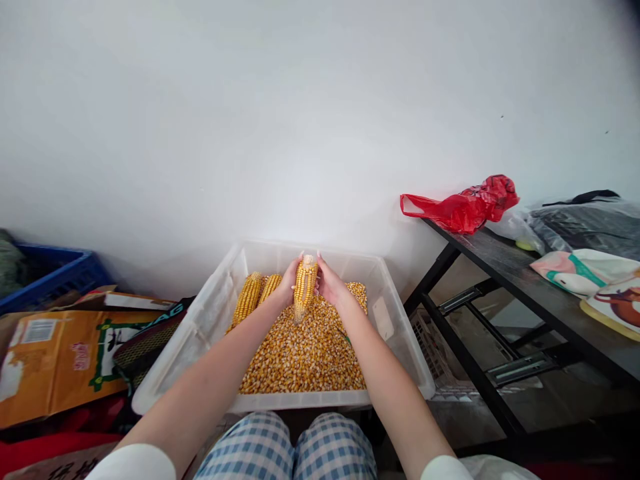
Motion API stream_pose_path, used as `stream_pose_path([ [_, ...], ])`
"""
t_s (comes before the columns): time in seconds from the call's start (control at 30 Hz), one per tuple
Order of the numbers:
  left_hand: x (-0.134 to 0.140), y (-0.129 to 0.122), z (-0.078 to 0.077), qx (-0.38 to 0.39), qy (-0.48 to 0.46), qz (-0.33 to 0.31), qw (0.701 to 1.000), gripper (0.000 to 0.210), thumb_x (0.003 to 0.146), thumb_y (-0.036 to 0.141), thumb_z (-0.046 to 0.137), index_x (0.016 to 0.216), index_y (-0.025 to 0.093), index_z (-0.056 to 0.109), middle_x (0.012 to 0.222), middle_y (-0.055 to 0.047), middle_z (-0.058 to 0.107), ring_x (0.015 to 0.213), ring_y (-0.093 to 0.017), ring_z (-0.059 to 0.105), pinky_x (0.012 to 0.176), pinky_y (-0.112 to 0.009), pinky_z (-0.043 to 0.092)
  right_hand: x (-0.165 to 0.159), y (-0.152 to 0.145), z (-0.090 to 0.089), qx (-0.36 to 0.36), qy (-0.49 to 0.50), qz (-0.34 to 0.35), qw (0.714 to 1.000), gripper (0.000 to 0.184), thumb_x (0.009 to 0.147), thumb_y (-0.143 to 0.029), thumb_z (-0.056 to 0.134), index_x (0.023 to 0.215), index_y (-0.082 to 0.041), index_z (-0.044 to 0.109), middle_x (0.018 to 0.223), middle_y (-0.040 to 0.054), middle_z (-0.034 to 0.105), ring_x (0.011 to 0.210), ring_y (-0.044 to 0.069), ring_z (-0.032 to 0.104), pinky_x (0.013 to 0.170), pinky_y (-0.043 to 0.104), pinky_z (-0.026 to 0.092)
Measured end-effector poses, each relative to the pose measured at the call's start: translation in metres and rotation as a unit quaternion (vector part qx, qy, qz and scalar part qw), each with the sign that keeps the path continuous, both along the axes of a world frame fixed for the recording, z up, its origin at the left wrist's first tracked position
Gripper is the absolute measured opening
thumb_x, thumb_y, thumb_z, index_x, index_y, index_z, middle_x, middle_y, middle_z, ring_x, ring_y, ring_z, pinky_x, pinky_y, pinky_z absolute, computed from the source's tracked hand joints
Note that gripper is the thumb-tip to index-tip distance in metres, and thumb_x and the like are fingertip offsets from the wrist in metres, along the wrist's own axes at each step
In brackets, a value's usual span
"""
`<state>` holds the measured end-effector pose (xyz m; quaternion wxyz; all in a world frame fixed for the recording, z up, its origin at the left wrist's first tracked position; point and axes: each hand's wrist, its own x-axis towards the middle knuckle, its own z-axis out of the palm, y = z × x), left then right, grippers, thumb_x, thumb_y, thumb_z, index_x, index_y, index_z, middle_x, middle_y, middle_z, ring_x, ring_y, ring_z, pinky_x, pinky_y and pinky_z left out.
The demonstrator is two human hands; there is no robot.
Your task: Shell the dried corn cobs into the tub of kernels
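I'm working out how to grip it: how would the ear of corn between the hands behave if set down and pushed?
The ear of corn is probably stiff, keeping straight between the left hand and right hand. Its rounded, tapering body would likely roll, perhaps in a curve. Its bumpy rows of kernels should make it less slippery.

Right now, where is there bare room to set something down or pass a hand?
The black table is bare between the red bag and the patterned item; a hand could pass over the kernels, between the forearms. Crowded: the tub at far left, with cobs beside the left hand.
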<state>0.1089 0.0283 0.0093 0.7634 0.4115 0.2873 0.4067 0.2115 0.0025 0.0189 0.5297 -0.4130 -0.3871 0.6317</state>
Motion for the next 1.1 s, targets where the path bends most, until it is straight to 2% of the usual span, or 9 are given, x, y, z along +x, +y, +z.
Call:
stream_pose_path([
  [0.07, -0.002, 0.002, -0.001, -0.029, -0.018, -0.06, 0.998, 0.063, 0.074, 0.067, 0.036, 0.083, 0.013, 0.066, 0.056, -0.009, 0.063, 0.047, -0.02, 0.058, 0.045, -0.03, 0.045, 0.001, 0.003, -0.003, 0.005, 0.005, -0.003, 1.0, 0.045, 0.067, -0.064, 0.055, 0.07, -0.02, 0.049, 0.044, -0.0079, 0.039, 0.034, 0.006, 0.033, 0.033, 0.02, 0.024],
  [0.13, -0.002, 0.002, -0.002, -0.033, -0.043, -0.076, 0.996, 0.064, 0.074, 0.068, 0.034, 0.084, 0.013, 0.066, 0.058, -0.009, 0.064, 0.051, -0.02, 0.06, 0.047, -0.03, 0.046, 0.0, 0.005, -0.006, 0.018, -0.001, -0.018, 1.0, 0.042, 0.067, -0.061, 0.057, 0.072, -0.019, 0.051, 0.044, -0.008, 0.04, 0.034, 0.006, 0.033, 0.032, 0.02, 0.022],
  [0.3, 0.001, -0.001, 0.001, -0.031, -0.05, -0.065, 0.996, 0.062, 0.075, 0.066, 0.033, 0.082, 0.013, 0.066, 0.056, -0.009, 0.063, 0.051, -0.019, 0.059, 0.047, -0.029, 0.046, 0.0, 0.006, -0.009, 0.013, 0.002, -0.029, 0.999, 0.041, 0.067, -0.059, 0.058, 0.07, -0.019, 0.051, 0.046, -0.007, 0.043, 0.034, 0.006, 0.032, 0.032, 0.02, 0.02],
  [0.5, -0.004, 0.0, 0.006, -0.065, -0.056, -0.077, 0.993, 0.057, 0.075, 0.064, 0.036, 0.076, 0.015, 0.063, 0.053, -0.007, 0.061, 0.043, -0.017, 0.055, 0.044, -0.029, 0.044, 0.01, 0.003, -0.004, 0.002, 0.031, 0.023, 0.999, 0.037, 0.065, -0.054, 0.064, 0.069, -0.018, 0.051, 0.046, -0.0072, 0.041, 0.038, 0.006, 0.037, 0.036, 0.018, 0.032],
  [0.73, -0.003, -0.002, 0.001, -0.059, -0.071, -0.043, 0.995, 0.06, 0.076, 0.064, 0.034, 0.077, 0.012, 0.063, 0.053, -0.007, 0.061, 0.04, -0.016, 0.054, 0.041, -0.028, 0.043, 0.002, 0.001, -0.002, -0.001, -0.035, -0.045, 0.998, 0.039, 0.063, -0.053, 0.065, 0.069, -0.017, 0.054, 0.048, -0.0063, 0.043, 0.037, 0.005, 0.035, 0.033, 0.018, 0.027],
  [0.97, -0.002, -0.003, 0.001, -0.055, -0.093, -0.049, 0.993, 0.056, 0.079, 0.059, 0.034, 0.084, 0.011, 0.063, 0.054, -0.007, 0.062, 0.042, -0.017, 0.056, 0.039, -0.027, 0.043, -0.003, -0.002, 0.0, -0.007, -0.047, -0.074, 0.996, 0.039, 0.064, -0.055, 0.063, 0.066, -0.017, 0.051, 0.046, -0.0063, 0.041, 0.036, 0.005, 0.034, 0.034, 0.019, 0.024],
  [1.1, 0.002, -0.006, 0.002, -0.061, -0.075, -0.016, 0.995, 0.048, 0.081, 0.052, 0.038, 0.081, 0.012, 0.063, 0.054, -0.006, 0.063, 0.042, -0.017, 0.056, 0.041, -0.028, 0.045, -0.009, -0.003, -0.002, 0.012, -0.063, -0.093, 0.994, 0.041, 0.066, -0.058, 0.059, 0.062, -0.018, 0.049, 0.046, -0.005, 0.043, 0.037, 0.006, 0.035, 0.035, 0.02, 0.024],
])
